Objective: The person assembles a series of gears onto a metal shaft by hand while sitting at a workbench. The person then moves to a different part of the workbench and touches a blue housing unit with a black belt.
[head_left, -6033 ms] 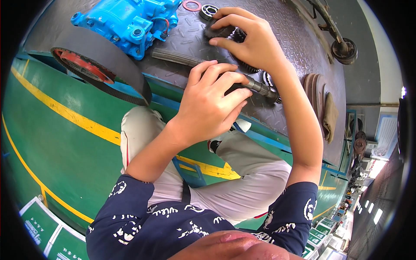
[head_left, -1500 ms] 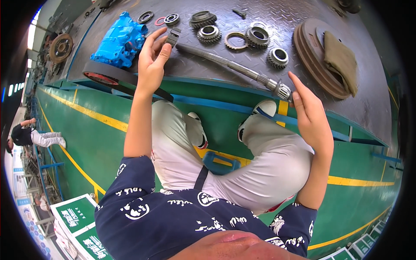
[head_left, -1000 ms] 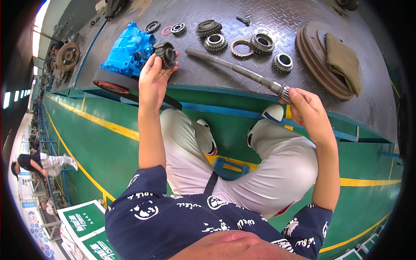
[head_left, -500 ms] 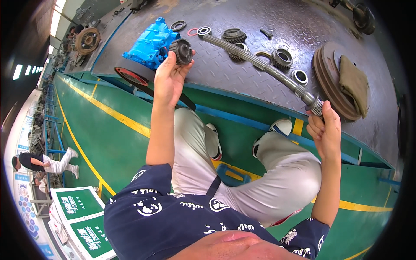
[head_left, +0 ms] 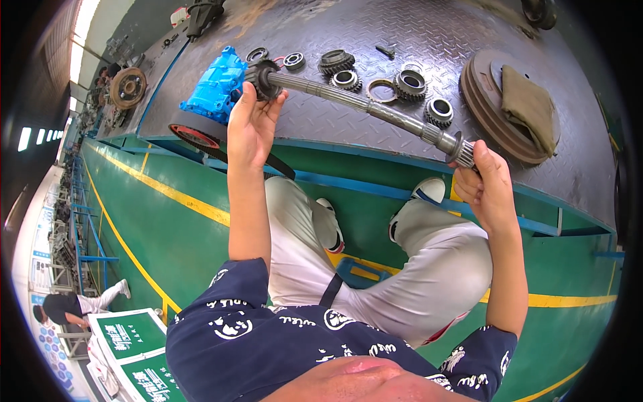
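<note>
My left hand (head_left: 252, 131) grips a dark toothed gear (head_left: 262, 79) beside the blue metal housing (head_left: 218, 86). A long steel splined shaft (head_left: 382, 114) slants down from that gear to my right hand (head_left: 489, 186), whose fingers close round its near splined end. The shaft's far end meets the gear; whether it has passed into the bore cannot be made out. Behind the shaft lie a ball bearing (head_left: 293, 61), a dark ring (head_left: 256, 54), a thin ring (head_left: 382, 91) and several gears, among them a stacked one (head_left: 410, 84) and a smaller one (head_left: 439, 112).
The steel tread-plate bench (head_left: 315, 124) spans the far side, its blue frame before my knees. A large grooved pulley (head_left: 477, 100) with a folded brown cloth (head_left: 529, 107) stands right; a bolt (head_left: 385, 51) lies behind the gears. A red-and-black wheel (head_left: 194, 136) sits by the housing.
The shaft has swung up and left with my right hand, and its far end now meets the gear. My left hand with the gear has shifted slightly left.
</note>
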`<state>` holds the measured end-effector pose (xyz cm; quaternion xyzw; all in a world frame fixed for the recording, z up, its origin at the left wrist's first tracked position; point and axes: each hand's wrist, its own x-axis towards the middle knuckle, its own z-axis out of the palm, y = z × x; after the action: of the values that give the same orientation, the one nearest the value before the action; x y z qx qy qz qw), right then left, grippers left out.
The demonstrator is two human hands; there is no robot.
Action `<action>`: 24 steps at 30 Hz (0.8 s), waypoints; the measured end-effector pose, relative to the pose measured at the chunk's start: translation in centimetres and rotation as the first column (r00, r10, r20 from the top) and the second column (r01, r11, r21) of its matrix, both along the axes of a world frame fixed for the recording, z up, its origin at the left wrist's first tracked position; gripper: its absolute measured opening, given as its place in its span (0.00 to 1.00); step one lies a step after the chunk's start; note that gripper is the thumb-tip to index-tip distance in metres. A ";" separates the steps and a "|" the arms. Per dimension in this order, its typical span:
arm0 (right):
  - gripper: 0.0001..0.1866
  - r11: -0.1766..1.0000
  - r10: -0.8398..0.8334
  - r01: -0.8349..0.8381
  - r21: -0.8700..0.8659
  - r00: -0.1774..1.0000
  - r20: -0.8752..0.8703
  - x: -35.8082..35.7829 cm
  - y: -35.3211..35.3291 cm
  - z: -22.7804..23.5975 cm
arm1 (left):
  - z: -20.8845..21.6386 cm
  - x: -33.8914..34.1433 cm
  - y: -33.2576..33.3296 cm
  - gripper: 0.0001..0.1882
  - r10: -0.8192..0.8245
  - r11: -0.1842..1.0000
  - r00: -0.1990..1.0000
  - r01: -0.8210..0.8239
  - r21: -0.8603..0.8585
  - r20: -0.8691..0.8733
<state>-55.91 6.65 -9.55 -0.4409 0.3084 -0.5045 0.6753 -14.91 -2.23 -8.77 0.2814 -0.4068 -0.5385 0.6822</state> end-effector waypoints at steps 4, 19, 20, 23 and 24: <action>0.28 0.999 0.032 -0.032 0.026 0.999 0.000 -0.4 0.2 0.2 | -0.1 -0.2 0.5 0.36 -0.241 0.963 0.939 0.262 -0.056 0.246; 0.33 0.997 0.012 -0.026 0.076 0.984 0.179 2.9 -1.2 1.7 | 1.1 -14.1 2.9 0.48 -0.417 0.881 0.889 0.447 -0.157 0.187; 0.33 0.997 0.004 -0.019 0.073 0.981 0.192 3.2 -1.1 1.8 | 1.3 -14.2 2.9 0.48 -0.397 0.895 0.906 0.417 -0.159 0.144; 0.31 1.000 0.021 -0.025 0.016 0.978 0.205 3.2 -1.4 1.6 | 1.9 -14.4 3.1 0.46 -0.344 0.904 0.909 0.389 -0.179 0.236; 0.30 1.000 0.029 -0.028 -0.008 0.978 0.208 3.4 -1.4 1.6 | 1.9 -14.5 2.9 0.47 -0.370 0.885 0.889 0.426 -0.190 0.269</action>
<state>-52.51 5.30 -7.97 -0.3919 0.2285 -0.5387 0.7099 -29.45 0.67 -6.89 0.1644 -0.5937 -0.5780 0.5351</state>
